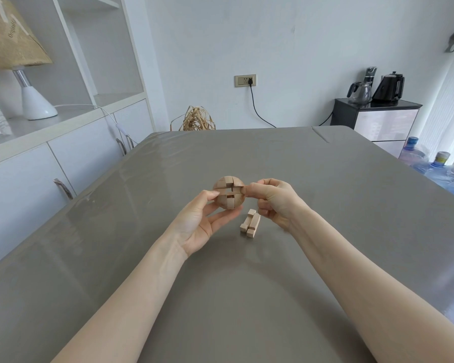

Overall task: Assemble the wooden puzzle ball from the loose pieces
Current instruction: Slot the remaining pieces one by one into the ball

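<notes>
Puzzle ball (pixel 228 192) nearly assembled, held above worktop (pixel 325 205)
Left hand (pixel 198 225) fingers cradle ball; right hand (pixel 271 199) fingers pinch its right side; loose piece (pixel 250 223) just below-right of ball; likely next: slot it in.

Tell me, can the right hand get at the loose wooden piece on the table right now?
Probably yes, once it lets go: the right hand pinches the puzzle ball, but the loose piece lies uncovered just below it on the table.
</notes>
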`<state>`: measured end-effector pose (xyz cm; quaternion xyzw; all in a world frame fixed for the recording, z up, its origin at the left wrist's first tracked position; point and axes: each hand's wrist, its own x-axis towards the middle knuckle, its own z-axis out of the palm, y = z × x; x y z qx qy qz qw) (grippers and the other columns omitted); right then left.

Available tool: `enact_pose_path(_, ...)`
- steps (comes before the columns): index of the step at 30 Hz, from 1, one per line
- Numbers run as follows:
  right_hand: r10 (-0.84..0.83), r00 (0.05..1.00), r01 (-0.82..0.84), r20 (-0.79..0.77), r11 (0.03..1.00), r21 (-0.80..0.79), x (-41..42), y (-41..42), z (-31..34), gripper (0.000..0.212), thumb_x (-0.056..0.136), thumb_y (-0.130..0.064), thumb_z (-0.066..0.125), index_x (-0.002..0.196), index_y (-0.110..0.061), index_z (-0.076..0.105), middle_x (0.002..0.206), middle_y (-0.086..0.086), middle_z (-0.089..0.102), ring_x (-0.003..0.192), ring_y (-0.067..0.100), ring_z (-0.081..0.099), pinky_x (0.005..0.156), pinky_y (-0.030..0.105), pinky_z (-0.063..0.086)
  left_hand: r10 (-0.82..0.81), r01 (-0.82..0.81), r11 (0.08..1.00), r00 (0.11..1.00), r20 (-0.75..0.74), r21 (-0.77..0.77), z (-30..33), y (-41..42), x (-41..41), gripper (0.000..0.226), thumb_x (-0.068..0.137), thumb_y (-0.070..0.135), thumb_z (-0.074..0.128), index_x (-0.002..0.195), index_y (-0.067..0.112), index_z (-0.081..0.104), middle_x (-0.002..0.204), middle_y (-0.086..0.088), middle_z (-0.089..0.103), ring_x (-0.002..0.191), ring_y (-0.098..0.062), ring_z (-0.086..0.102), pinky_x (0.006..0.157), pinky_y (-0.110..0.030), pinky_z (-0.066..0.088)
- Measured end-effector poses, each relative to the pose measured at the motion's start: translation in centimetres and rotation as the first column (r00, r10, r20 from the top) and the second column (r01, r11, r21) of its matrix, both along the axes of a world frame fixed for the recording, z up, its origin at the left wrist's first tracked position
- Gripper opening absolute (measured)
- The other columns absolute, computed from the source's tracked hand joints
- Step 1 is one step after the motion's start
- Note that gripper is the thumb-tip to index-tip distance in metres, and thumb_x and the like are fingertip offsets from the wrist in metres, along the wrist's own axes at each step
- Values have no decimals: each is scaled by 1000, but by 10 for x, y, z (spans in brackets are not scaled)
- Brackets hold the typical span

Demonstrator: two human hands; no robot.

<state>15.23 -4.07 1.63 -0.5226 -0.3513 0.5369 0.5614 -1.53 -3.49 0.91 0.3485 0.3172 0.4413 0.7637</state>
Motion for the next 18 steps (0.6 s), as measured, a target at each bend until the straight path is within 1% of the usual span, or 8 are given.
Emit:
enact_pose_path(2,-4,1000,4,-12,1000,-13,-1,-1,2,30,77,-3,71,73,-16,43,71,5,66,32,6,26,36,17,31,5,-5,1000,999,39,-13,0,-1,1,23,93,11,51,111,0,60,113,-21,67,100,-38,67,83,-36,57)
enact_pose_path(3,-5,1000,5,-18,1000,-18,-1,-1,2,30,77,-3,70,73,-16,43,76,8,67,31,6,26,36,17,30,3,-2,1000,998,55,-15,0,-1,2,22,93,12,51,111,0,60,114,-22,67,101,-39,66,84,-37,57)
enact_pose_path(5,-2,999,1,-35,1000,-21,-1,-1,3,31,77,-3,70,74,-16,42,77,10,67,31,6,24,36,17,29,-9,11,1000,996,85,-20,1,-2,3,22,94,14,52,111,2,59,114,-22,66,102,-41,66,86,-38,56)
enact_pose_path(7,5,999,-7,-51,1000,-27,0,0,3,30,76,-2,70,78,-15,43,73,9,68,32,7,22,36,17,28,-23,27,999,992,121,-34,1,-2,4,24,93,15,54,113,2,58,116,-23,65,104,-41,65,87,-39,55)
enact_pose_path(10,23,997,-26,-72,999,-35,2,0,3,29,77,-3,70,84,-14,45,60,4,69,32,6,21,35,17,27,-39,50,997,982,182,-57,1,-3,4,28,93,17,55,117,3,56,121,-25,62,106,-42,63,89,-40,54)
enact_pose_path(13,36,996,-39,-80,998,-42,3,0,4,30,77,-3,70,91,-12,46,54,1,67,32,5,21,34,15,26,-59,75,995,973,224,-63,0,-3,6,29,94,19,53,118,2,57,122,-27,61,107,-42,63,86,-38,56)
enact_pose_path(16,40,995,-45,-93,998,-53,3,0,5,27,76,-2,72,81,-12,47,53,1,66,31,5,21,34,16,26,-65,95,992,951,301,-87,-1,-2,8,37,94,21,53,126,2,52,127,-30,56,108,-44,62,78,-37,59)
enact_pose_path(18,37,995,-43,-96,997,-56,3,-1,5,30,76,-1,73,74,-14,46,47,-2,60,30,5,22,33,16,26,-56,106,987,931,360,-120,-3,-1,9,39,95,22,52,128,2,51,129,-32,53,109,-45,61,75,-37,59)
